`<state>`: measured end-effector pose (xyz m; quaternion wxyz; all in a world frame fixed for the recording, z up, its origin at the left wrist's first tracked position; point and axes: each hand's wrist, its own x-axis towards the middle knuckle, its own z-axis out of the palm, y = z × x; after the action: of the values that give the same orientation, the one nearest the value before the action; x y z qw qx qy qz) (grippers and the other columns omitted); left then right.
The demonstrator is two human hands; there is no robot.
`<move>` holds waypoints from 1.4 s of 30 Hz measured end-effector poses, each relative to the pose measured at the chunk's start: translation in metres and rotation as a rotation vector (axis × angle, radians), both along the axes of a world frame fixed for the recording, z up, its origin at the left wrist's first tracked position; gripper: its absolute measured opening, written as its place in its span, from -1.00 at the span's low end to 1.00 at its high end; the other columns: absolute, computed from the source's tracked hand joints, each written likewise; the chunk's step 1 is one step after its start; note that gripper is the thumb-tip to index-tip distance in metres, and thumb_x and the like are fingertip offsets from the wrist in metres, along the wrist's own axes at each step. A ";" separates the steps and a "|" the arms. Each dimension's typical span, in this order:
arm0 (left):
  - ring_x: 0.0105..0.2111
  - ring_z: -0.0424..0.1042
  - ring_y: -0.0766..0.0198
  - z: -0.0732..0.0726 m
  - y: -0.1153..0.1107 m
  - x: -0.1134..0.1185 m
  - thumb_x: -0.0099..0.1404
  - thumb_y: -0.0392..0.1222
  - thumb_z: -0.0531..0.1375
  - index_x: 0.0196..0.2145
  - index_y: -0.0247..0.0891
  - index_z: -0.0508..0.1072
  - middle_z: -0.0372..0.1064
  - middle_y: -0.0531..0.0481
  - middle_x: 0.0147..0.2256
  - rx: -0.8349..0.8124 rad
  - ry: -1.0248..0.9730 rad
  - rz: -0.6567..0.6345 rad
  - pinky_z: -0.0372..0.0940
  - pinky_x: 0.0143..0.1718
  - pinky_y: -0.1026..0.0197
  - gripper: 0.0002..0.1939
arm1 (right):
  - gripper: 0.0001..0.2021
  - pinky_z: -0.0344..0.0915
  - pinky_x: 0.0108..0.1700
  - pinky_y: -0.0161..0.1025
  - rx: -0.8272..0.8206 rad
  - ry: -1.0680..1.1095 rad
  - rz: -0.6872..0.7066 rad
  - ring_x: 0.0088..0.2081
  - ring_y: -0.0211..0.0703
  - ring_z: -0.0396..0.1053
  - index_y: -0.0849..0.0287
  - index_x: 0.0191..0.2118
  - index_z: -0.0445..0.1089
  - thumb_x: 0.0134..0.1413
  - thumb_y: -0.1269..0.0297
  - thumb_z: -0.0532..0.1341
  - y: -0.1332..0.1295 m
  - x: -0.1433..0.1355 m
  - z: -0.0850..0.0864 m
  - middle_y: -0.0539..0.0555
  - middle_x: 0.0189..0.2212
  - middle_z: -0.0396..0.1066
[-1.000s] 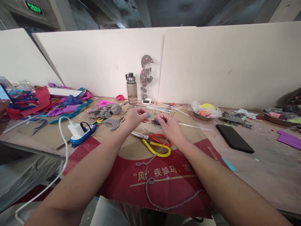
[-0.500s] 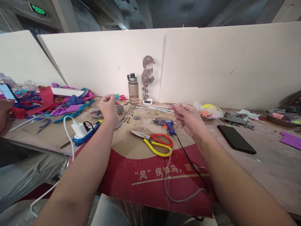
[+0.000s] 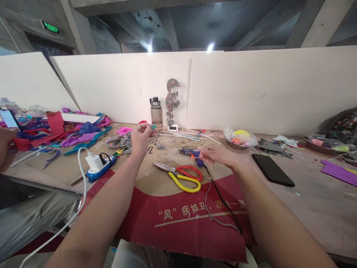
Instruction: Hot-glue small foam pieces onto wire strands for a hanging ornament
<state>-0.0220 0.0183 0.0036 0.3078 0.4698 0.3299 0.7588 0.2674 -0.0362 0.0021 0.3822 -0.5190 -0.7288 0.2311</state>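
My left hand (image 3: 140,139) is raised over the left part of the cardboard, thumb and fingers pinched together. A small teal piece (image 3: 153,127) shows at its fingertips. To the right, my right hand (image 3: 213,153) is closed in a pinch on a grey yarn (image 3: 208,195), whose loose end trails down over the cardboard. A faint strand runs left from it toward my left hand; where it ends I cannot make out. Just beyond the right fingers lies a blue glue gun (image 3: 192,152). Below, red-and-yellow-handled scissors (image 3: 181,176) lie with blades pointing left.
A cardboard sheet (image 3: 178,230) covers the table before me. A bottle (image 3: 156,115) and a grey moon-shaped hanging ornament (image 3: 173,100) stand by the white panel. A phone (image 3: 272,170) lies right, a power strip (image 3: 100,167) left, near fabric scraps (image 3: 83,130). Another person's hand (image 3: 7,139) shows far left.
My right hand has come down and slightly left toward the glue gun. My left hand has shifted right, the teal piece moving with it. The camera view has tilted up a little.
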 end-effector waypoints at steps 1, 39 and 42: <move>-0.49 0.51 0.29 -0.001 -0.001 0.002 0.05 -0.15 0.27 -0.39 -0.31 0.37 0.40 0.05 -0.50 -0.001 0.007 -0.009 0.32 -0.55 0.37 -0.79 | -0.57 0.13 -0.57 -0.27 -0.028 -0.146 -0.057 -0.67 -0.28 0.13 0.11 -0.71 0.28 0.03 -0.01 0.24 0.009 0.003 -0.008 -0.03 -0.77 0.19; -0.37 0.49 0.47 0.015 0.012 -0.051 0.16 -0.28 0.20 -0.54 -0.24 0.21 0.37 0.09 -0.49 0.012 -0.570 -0.122 0.33 -0.45 0.54 -0.79 | -0.23 0.17 0.17 -0.07 -0.126 0.037 0.413 0.25 0.02 0.11 0.14 0.31 -0.03 0.03 0.10 0.26 -0.017 -0.129 0.013 0.26 0.28 0.08; -0.37 0.49 0.45 0.013 0.015 -0.058 0.20 -0.25 0.18 -0.54 -0.23 0.23 0.36 0.09 -0.52 -0.002 -0.544 -0.049 0.35 -0.42 0.51 -0.79 | -0.34 0.33 -0.08 -0.16 -0.201 -0.044 0.594 -0.05 -0.06 0.40 0.14 0.28 0.05 0.08 0.13 0.22 -0.025 -0.159 0.005 0.18 0.00 0.42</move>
<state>-0.0796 0.0329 0.0168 0.4036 0.2562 0.2243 0.8492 0.1083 -0.0612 0.0069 0.2288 -0.3233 -0.8302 0.3924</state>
